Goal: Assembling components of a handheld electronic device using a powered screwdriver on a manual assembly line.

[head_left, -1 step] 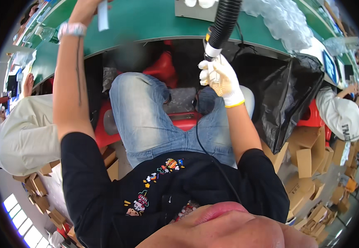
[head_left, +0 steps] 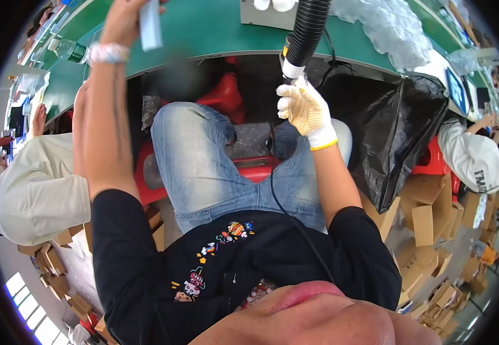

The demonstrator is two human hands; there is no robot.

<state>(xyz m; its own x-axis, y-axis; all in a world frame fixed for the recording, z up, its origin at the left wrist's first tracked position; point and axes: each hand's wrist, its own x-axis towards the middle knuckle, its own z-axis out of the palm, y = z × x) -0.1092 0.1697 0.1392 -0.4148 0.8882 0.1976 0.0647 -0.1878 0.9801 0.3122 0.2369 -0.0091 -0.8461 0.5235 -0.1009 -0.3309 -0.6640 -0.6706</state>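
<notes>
My left hand point(head_left: 124, 22) is raised over the green table point(head_left: 203, 34) at the upper left, partly cut off by the frame's top. Its fingers hold a flat pale strip point(head_left: 151, 27) that hangs down. My right hand point(head_left: 305, 109) wears a white knit glove with a yellow cuff. Its fingers are curled just under the pale lower end of a black corrugated hose point(head_left: 307, 40). Whatever these fingers pinch is hidden or too small to make out.
A grey box point(head_left: 266, 17) with rounded white shapes on it stands at the table's far side. Clear plastic wrap point(head_left: 387, 34) lies to its right. A black bag point(head_left: 387, 138) hangs beside my right arm. Another person's pale trousers point(head_left: 37, 184) are close on my left.
My left hand and the pale strip have moved slightly right and lower. Another person's bare arm now shows behind my left forearm. The hose has shifted slightly left; my right hand is nearly still.
</notes>
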